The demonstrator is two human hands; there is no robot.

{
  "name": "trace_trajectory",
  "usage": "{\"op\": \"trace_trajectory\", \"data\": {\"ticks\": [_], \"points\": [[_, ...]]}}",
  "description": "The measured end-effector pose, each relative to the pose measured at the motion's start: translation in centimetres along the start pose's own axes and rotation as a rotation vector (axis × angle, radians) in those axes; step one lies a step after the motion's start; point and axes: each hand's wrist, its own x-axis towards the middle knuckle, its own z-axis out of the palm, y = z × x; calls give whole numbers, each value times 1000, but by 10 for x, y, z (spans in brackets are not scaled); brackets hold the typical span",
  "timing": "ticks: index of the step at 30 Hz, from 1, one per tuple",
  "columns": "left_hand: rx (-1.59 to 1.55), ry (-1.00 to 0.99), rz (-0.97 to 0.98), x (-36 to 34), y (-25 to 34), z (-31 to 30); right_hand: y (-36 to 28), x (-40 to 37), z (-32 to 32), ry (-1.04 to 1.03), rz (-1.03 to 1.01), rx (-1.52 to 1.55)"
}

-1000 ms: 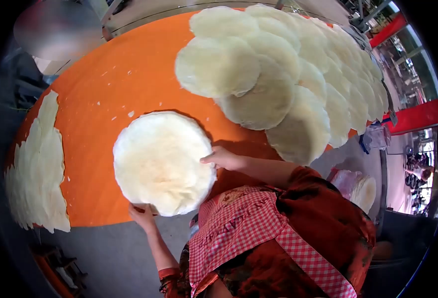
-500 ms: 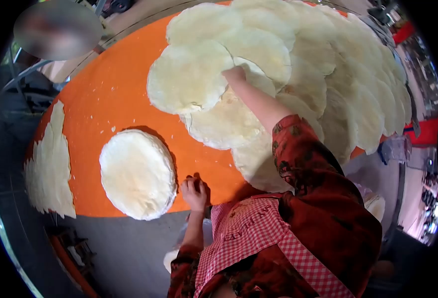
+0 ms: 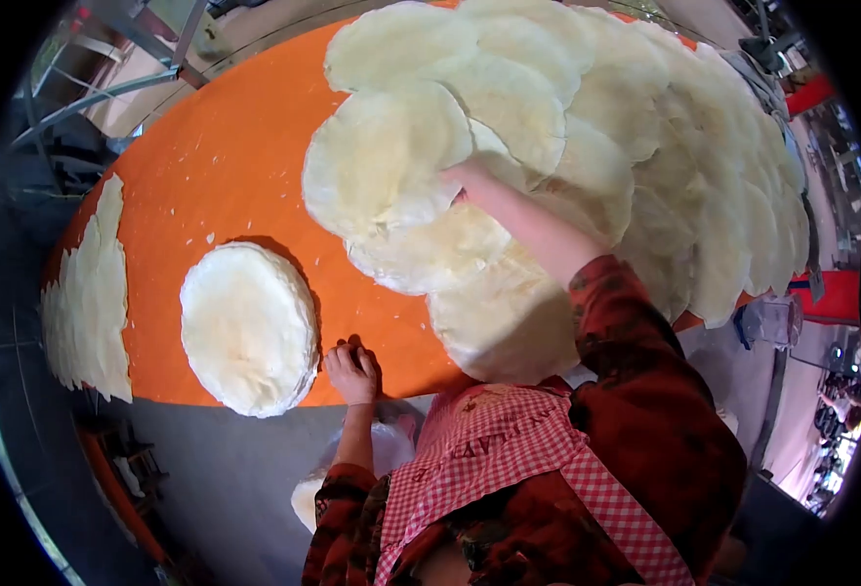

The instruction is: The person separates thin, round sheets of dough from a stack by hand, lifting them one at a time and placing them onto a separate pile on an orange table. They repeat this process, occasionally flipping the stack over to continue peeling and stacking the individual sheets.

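My right hand [image 3: 471, 180] reaches out over the orange table [image 3: 225, 156] and grips the edge of a thin round pale sheet [image 3: 377, 161], one of several overlapping sheets [image 3: 635, 127] spread across the far right. My left hand [image 3: 352, 371] rests with fingers curled on the table's near edge, holding nothing. Just left of it lies a neat stack of round sheets [image 3: 248, 327].
More pale sheets [image 3: 87, 293] lie overlapped along the table's left edge. Small crumbs dot the orange surface. A metal frame [image 3: 128, 59] stands beyond the table at top left. I wear a red checked apron [image 3: 509, 459]. A clear container [image 3: 770, 317] sits at right.
My right hand has left the stack and reached up to the spread sheets, taking hold of one. My left hand moved from under the stack to the table edge.
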Motion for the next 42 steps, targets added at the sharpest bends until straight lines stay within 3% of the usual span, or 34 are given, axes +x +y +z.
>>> {"op": "trace_trajectory", "data": {"ticks": [2,3,6,7,10,12,16,18,21,23,24,25,27,28,30,31,33,35,38,42], "points": [[-5,-11,-14,-2,0,-1,-7,-9,19,80,-102,-261],[-18,4,-9,-2,1,-2,-11,-15,26,0,-261,-250],[23,-17,-14,0,0,-4,-45,-39,52,59,-131,-178],[-32,0,5,5,4,-7,-65,-49,60,-6,-51,-89],[-246,13,141,41,39,-11,-77,-20,71,-212,-51,182],[-379,-55,321,78,57,-2,-82,-9,90,-235,-184,199],[51,-184,501,139,51,48,-138,-9,133,-340,-399,155],[46,-145,499,156,35,74,-176,-46,142,-398,-410,330],[106,-153,343,173,33,70,-183,-142,106,-351,-489,61],[125,-107,331,179,24,71,-158,-146,68,-328,-449,194],[138,-137,261,181,17,76,-129,-114,38,-261,-378,266],[152,-170,193,183,8,85,-100,-114,7,-251,-778,-335],[127,-141,113,188,0,86,-30,-95,-38,-182,-687,-608],[115,-26,159,187,0,81,-3,-82,-59,-132,-254,-239],[128,48,220,187,-1,82,26,-87,-60,159,-357,-313],[54,34,209,189,-5,81,32,-88,-53,293,-405,-353],[-178,24,114,190,-11,79,24,-92,-46,363,-519,-507],[-175,42,162,191,-22,82,24,-88,-46,443,-678,-630],[-162,51,169,189,-20,83,11,-93,-42,592,-590,-856],[-136,42,155,188,-18,82,12,-80,-56,681,-678,-1043]]}}
